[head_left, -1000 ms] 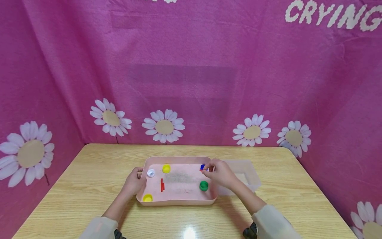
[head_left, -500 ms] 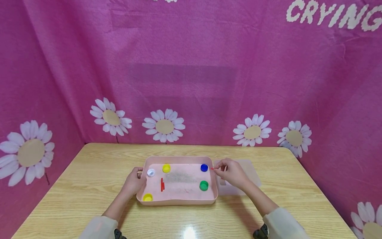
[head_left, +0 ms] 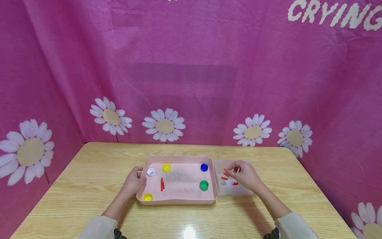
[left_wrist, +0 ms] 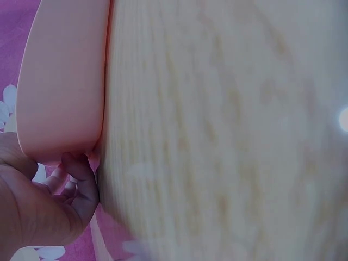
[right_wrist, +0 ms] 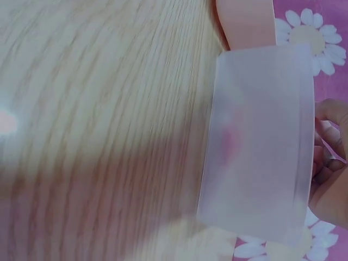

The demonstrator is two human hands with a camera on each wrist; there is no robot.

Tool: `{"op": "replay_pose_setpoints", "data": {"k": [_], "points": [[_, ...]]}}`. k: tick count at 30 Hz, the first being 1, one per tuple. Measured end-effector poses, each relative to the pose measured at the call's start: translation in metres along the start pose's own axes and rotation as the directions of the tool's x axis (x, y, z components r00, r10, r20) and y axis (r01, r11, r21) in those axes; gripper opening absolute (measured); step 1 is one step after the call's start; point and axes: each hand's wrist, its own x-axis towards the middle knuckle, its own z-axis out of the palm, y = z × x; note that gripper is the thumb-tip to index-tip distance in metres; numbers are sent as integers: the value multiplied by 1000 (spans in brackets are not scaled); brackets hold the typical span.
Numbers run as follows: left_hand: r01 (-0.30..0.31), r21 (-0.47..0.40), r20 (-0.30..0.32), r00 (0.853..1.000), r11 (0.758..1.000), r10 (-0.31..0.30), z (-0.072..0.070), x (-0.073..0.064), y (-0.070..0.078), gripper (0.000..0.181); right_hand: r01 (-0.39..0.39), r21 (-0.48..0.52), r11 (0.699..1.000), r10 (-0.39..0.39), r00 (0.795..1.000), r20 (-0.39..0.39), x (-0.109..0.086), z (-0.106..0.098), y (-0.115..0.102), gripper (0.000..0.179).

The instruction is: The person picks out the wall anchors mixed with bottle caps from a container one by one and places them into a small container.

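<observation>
A shallow pink tray (head_left: 176,201) lies on the table, and my left hand (head_left: 134,181) grips its left end. In the left wrist view, the fingers (left_wrist: 81,187) curl at the tray's lower edge. Inside the tray are yellow, white, blue (head_left: 204,167) and green (head_left: 204,185) bottle caps, plus a few short red sticks (head_left: 162,184) at the left. My right hand (head_left: 244,174) pinches a small red stick (head_left: 225,169) over a translucent box (head_left: 238,190). More red sticks (head_left: 224,178) lie in that box. In the right wrist view the box wall partly hides the hand.
The box stands against the tray's right end on a wooden table (head_left: 191,219). A purple cloth (head_left: 197,99) with printed daisies hangs behind and at both sides. A small white piece (head_left: 230,182) is in the box.
My right hand has moved right with the red stick, from above the blue bottle cap to over the translucent box. My left hand has stayed on the tray.
</observation>
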Motion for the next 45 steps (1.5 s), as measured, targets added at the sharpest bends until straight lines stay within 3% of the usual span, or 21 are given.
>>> {"op": "replay_pose_setpoints", "data": {"k": [12, 27, 45], "points": [[-19, 4, -5, 1000, 1000, 19, -1, -1, 0, 42, -5, -16, 1000, 4, 999, -36, -5, -9, 13, 4], [-6, 12, -6, 1000, 1000, 6, 0, 0, 0, 41, -56, -46, 997, 57, 998, 22, -4, -12, 15, 6], [-19, 1, -2, 1000, 1000, 19, -1, -1, 1, 42, -52, -51, 997, 52, 999, 6, -1, -12, 12, 9]]}}
